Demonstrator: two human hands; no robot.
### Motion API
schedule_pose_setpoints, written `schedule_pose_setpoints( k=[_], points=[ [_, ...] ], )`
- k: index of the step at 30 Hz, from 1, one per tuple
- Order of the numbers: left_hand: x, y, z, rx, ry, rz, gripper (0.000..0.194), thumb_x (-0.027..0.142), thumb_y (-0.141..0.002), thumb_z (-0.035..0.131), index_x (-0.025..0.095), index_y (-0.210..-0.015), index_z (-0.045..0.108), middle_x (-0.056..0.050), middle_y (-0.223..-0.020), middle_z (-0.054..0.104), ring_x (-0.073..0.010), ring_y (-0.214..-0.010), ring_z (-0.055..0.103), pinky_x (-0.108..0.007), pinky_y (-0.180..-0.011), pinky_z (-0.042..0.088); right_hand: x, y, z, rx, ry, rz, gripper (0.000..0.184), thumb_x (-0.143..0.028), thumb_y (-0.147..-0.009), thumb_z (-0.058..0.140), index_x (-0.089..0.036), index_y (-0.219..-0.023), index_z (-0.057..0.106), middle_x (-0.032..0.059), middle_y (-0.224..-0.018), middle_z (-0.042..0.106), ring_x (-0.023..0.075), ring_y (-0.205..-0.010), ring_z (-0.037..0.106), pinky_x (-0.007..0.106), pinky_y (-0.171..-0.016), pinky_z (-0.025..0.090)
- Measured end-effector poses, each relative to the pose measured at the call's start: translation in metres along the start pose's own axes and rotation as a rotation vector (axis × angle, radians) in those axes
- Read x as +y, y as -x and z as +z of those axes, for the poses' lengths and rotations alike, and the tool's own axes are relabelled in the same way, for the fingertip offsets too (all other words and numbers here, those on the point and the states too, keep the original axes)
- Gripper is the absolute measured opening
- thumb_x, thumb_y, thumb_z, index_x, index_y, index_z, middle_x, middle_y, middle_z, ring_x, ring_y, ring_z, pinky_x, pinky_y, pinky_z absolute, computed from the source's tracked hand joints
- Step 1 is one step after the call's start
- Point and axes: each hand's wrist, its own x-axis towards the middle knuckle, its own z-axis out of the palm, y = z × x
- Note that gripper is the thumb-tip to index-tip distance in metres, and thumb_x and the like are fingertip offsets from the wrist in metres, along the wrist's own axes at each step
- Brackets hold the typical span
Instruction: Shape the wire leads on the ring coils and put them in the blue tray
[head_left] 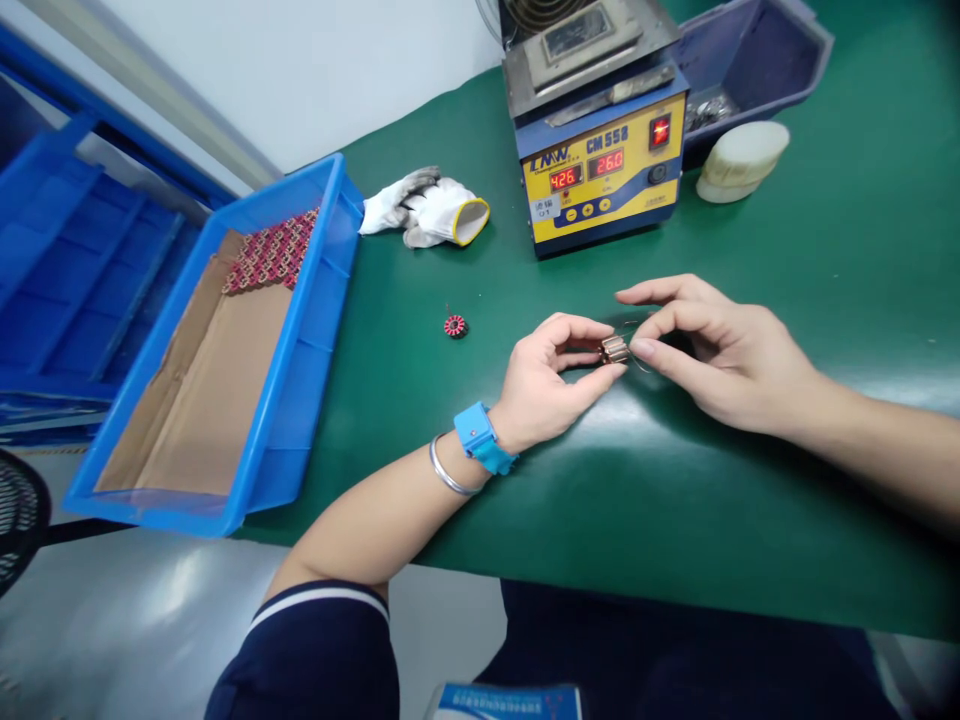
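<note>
Between the thumb and fingers of my left hand [551, 375] is a small copper-wound motor stator [614, 349], held just above the green mat. My right hand [724, 355] is close beside it on the right, thumb and index finger pinched together at thin wire ends [637, 362] that come off the stator. The wires are fine and curve under the right fingers. A second stator [455, 326], with red segments round its ring, lies on the mat to the left of my hands. A blue strap is on my left wrist.
A blue tray [300, 400] at the left holds rows of red stators [274, 250] on cardboard. White gloves [427, 208] lie beside it. Behind my hands stands a yellow-and-blue solder pot [600, 180], lit displays on its front. A purple bin [780, 60] and a whitish sponge-like block [742, 162] are at its right.
</note>
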Motion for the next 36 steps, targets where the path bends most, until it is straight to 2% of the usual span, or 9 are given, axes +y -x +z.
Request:
schedule_pose_setpoints(
  k=[4,9,10,12,13,16,23,28,36],
  points=[
    [0.001,0.000,0.000,-0.003,0.026,-0.004,0.045,0.033,-0.067,0.098,0.016,-0.098,0.069,-0.002,-0.099,0.068,-0.0134,-0.094,0.071,-0.029,-0.092,0.063,0.004,-0.001,-0.002,0.002,-0.025,0.020,0.020,-0.042,-0.092,0.072,-0.025,-0.082,0.073,0.0087,-0.118,0.075,0.0302,-0.114,0.071,0.052,-0.099,0.058],
    [0.001,-0.003,-0.003,-0.007,0.026,-0.044,0.049,0.040,-0.070,0.096,0.017,-0.103,0.068,-0.004,-0.099,0.073,-0.0145,-0.093,0.072,-0.028,-0.088,0.062,0.008,-0.006,-0.009,0.100,-0.211,0.128,0.016,-0.040,-0.093,0.073,-0.026,-0.085,0.071,0.0044,-0.108,0.079,0.0240,-0.097,0.075,0.044,-0.090,0.062],
    [0.001,-0.003,-0.004,-0.008,0.024,-0.057,0.050,0.041,-0.070,0.096,0.017,-0.103,0.068,-0.004,-0.099,0.074,-0.0143,-0.091,0.072,-0.027,-0.085,0.062,0.007,-0.006,-0.010,0.096,-0.226,0.105,0.012,-0.038,-0.092,0.074,-0.027,-0.093,0.072,0.0039,-0.106,0.079,0.0231,-0.095,0.076,0.042,-0.089,0.063],
    [0.001,-0.003,-0.005,-0.008,0.038,-0.084,0.052,0.043,-0.069,0.096,0.017,-0.104,0.068,-0.005,-0.100,0.075,-0.0138,-0.088,0.072,-0.026,-0.080,0.061,0.002,-0.006,-0.010,0.070,-0.138,-0.021,0.021,-0.033,-0.087,0.078,-0.028,-0.107,0.072,0.0028,-0.101,0.078,0.0215,-0.088,0.076,0.038,-0.084,0.064],
    [0.001,-0.004,-0.005,-0.008,0.050,-0.094,0.052,0.043,-0.069,0.096,0.017,-0.104,0.068,-0.005,-0.100,0.075,-0.0135,-0.087,0.072,-0.025,-0.079,0.061,0.000,-0.005,-0.010,0.054,-0.055,-0.102,0.024,-0.031,-0.086,0.078,-0.028,-0.108,0.071,0.0021,-0.097,0.078,0.0206,-0.083,0.075,0.036,-0.079,0.063],
    [0.001,-0.003,-0.005,-0.005,0.076,-0.094,0.052,0.042,-0.068,0.097,0.017,-0.104,0.068,-0.004,-0.099,0.075,-0.0125,-0.086,0.071,-0.024,-0.077,0.061,-0.006,-0.003,-0.008,0.021,0.173,-0.266,0.008,-0.026,-0.091,0.070,-0.029,-0.098,0.074,0.0002,-0.090,0.078,0.0184,-0.074,0.073,0.032,-0.068,0.060],
    [0.003,-0.003,-0.004,-0.022,0.065,-0.060,0.051,0.041,-0.070,0.096,0.018,-0.103,0.065,-0.004,-0.098,0.073,-0.0134,-0.089,0.071,-0.024,-0.078,0.062,-0.006,0.002,-0.007,0.073,0.392,-0.444,0.018,-0.024,-0.098,0.065,-0.027,-0.111,0.077,0.0019,-0.099,0.082,0.0192,-0.074,0.076,0.032,-0.061,0.054],
    [0.002,-0.002,-0.004,-0.029,0.041,-0.062,0.052,0.045,-0.071,0.095,0.018,-0.103,0.065,-0.005,-0.100,0.073,-0.0137,-0.089,0.071,-0.024,-0.076,0.061,-0.004,0.002,-0.011,0.009,0.472,-0.438,0.022,-0.024,-0.100,0.059,-0.028,-0.108,0.079,0.0024,-0.095,0.082,0.0187,-0.065,0.072,0.036,-0.055,0.048],
    [0.003,-0.002,-0.004,-0.043,0.087,-0.081,0.053,0.045,-0.068,0.097,0.017,-0.100,0.064,-0.006,-0.099,0.073,-0.0102,-0.083,0.069,-0.019,-0.072,0.058,-0.005,0.003,-0.012,0.005,0.731,-0.649,0.018,-0.015,-0.104,0.057,-0.015,-0.116,0.070,0.0050,-0.099,0.080,0.0151,-0.070,0.072,0.030,-0.054,0.051]
  ],
)
